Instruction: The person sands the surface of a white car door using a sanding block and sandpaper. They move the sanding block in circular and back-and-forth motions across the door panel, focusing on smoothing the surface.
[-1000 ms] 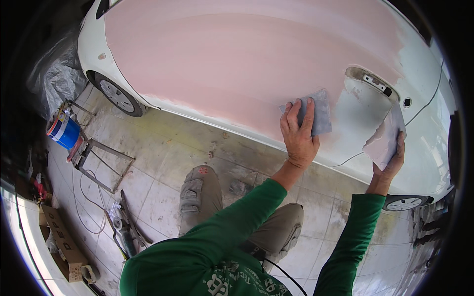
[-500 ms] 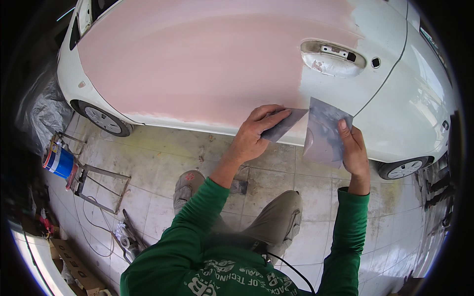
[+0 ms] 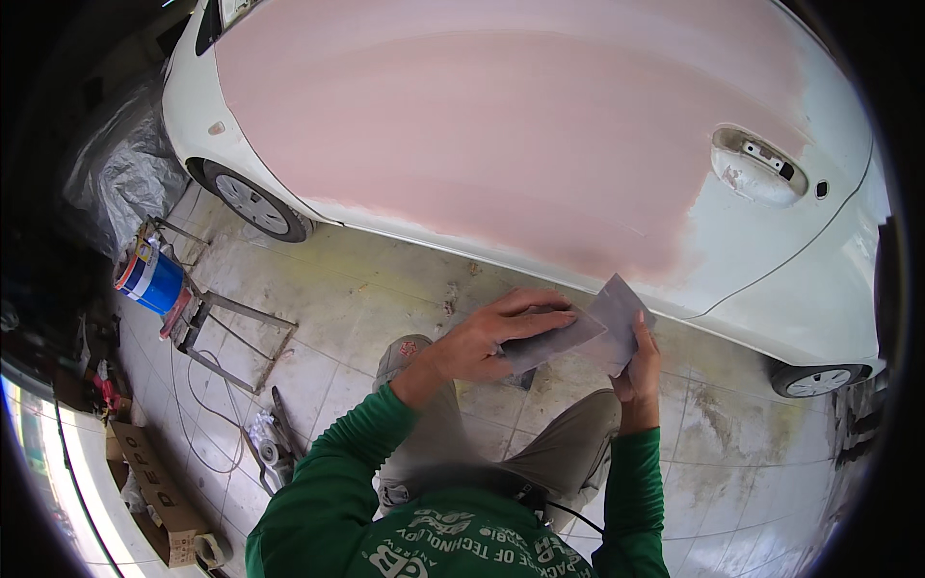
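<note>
My left hand [image 3: 487,335] is closed on a dark grey piece of sandpaper [image 3: 561,343], with the fingers lying over its top. In my right hand [image 3: 640,364] is a lighter grey, dusty sheet of sandpaper [image 3: 617,310], pinched at its right side by the thumb. The two pieces overlap in the picture; whether they touch I cannot tell. Both hands are in front of a white car door [image 3: 713,241] that carries a large pink, matt patch [image 3: 462,144]. The door handle recess [image 3: 759,166] is to the right, without its outer handle.
A blue pail [image 3: 154,279] sits on a low metal stand [image 3: 226,332] at the left. Near my left elbow lie a metal tool [image 3: 275,458] and a cable [image 3: 185,405]. A cardboard box [image 3: 159,491] stands lower left; crumpled plastic sheeting [image 3: 130,178] is by the front wheel.
My hands have come closer together and lower, away from the door, bringing the two sandpaper pieces over each other. The view has shifted, so the car appears farther right.
</note>
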Action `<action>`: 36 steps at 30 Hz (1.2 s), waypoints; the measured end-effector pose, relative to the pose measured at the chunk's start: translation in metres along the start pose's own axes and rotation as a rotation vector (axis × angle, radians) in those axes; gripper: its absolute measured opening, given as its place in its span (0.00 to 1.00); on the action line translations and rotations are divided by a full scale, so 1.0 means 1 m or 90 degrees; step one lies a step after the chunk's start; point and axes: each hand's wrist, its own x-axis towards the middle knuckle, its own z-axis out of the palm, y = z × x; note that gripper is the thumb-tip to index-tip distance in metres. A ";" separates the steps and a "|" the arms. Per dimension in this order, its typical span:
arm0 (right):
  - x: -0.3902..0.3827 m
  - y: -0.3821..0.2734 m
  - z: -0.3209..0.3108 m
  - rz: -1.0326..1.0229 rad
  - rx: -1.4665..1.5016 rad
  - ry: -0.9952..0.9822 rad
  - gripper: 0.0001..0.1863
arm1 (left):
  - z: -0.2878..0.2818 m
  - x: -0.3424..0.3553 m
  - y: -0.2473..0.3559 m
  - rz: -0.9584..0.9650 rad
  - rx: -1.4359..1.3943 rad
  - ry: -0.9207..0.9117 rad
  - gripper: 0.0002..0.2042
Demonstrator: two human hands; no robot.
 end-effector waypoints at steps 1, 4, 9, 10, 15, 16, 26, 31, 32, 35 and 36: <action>0.000 0.032 -0.006 0.034 0.086 0.004 0.23 | 0.005 0.001 0.005 0.008 -0.052 -0.002 0.34; 0.000 0.062 0.015 0.090 0.213 -0.040 0.24 | 0.014 -0.008 -0.003 0.028 -0.075 0.005 0.32; -0.021 0.040 0.042 0.059 0.108 -0.014 0.22 | -0.032 -0.069 -0.096 -0.002 0.425 -0.097 0.34; -0.019 0.031 0.042 0.048 -0.004 -0.050 0.21 | -0.035 -0.064 -0.090 -0.033 0.349 -0.017 0.34; 0.014 0.013 0.077 -0.192 -0.634 -0.098 0.22 | -0.002 -0.049 -0.036 -0.009 0.182 0.076 0.31; 0.018 0.004 0.093 -0.292 -0.739 -0.080 0.23 | 0.004 -0.058 -0.036 -0.038 0.069 0.059 0.29; 0.055 -0.253 0.021 -0.424 -0.736 0.000 0.23 | -0.162 -0.168 -0.157 -0.031 -0.858 0.857 0.20; 0.086 -0.265 -0.021 -0.346 -0.603 -0.028 0.17 | -0.338 -0.200 -0.209 -0.099 -0.526 1.045 0.21; 0.084 -0.262 -0.020 -0.328 -0.565 -0.029 0.16 | -0.357 -0.193 -0.212 -0.151 -0.456 1.072 0.22; 0.065 -0.291 -0.016 -0.344 -0.624 0.019 0.17 | -0.379 -0.150 -0.222 -0.293 -0.320 1.098 0.22; 0.067 -0.289 -0.009 -0.335 -0.656 0.029 0.20 | -0.385 -0.142 -0.230 -0.265 -0.228 1.062 0.22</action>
